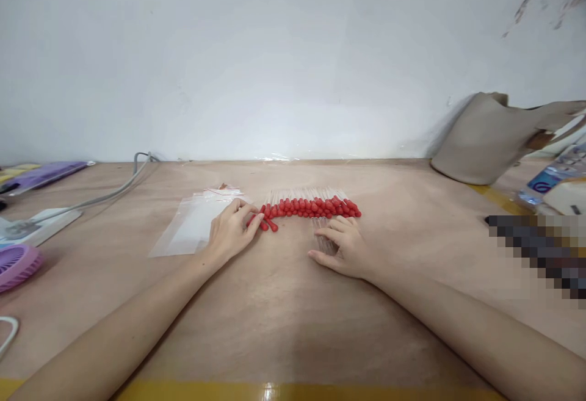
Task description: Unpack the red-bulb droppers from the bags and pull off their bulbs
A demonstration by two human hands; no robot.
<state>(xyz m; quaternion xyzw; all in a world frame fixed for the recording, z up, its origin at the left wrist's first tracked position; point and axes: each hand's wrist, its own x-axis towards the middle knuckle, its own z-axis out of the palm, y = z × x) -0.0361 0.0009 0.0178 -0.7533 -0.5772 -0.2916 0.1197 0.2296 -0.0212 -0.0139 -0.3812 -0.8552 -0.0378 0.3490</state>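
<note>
A dense row of glass droppers with red rubber bulbs point(315, 207) lies across the middle of the table, most of the clear stems pointing toward the wall. My left hand point(232, 225) is at the row's left end, thumb and fingers closed around a few droppers whose red bulbs point(273, 227) stick out to the right. Below the row, my right hand point(344, 243) rests with thumb and fingers apart over some clear stems point(324, 241) that point toward me. Clear plastic zip bags point(185, 230) lie flat behind and left of my left hand.
A beige bag point(476, 138) leans on the wall at right, near a bottle point(542, 178). A blurred dark object point(535, 251) lies at far right. At left are a grey cable point(105, 196), a purple packet point(50, 175) and a purple round item point(18, 265). Yellow tape point(220, 390) edges the table.
</note>
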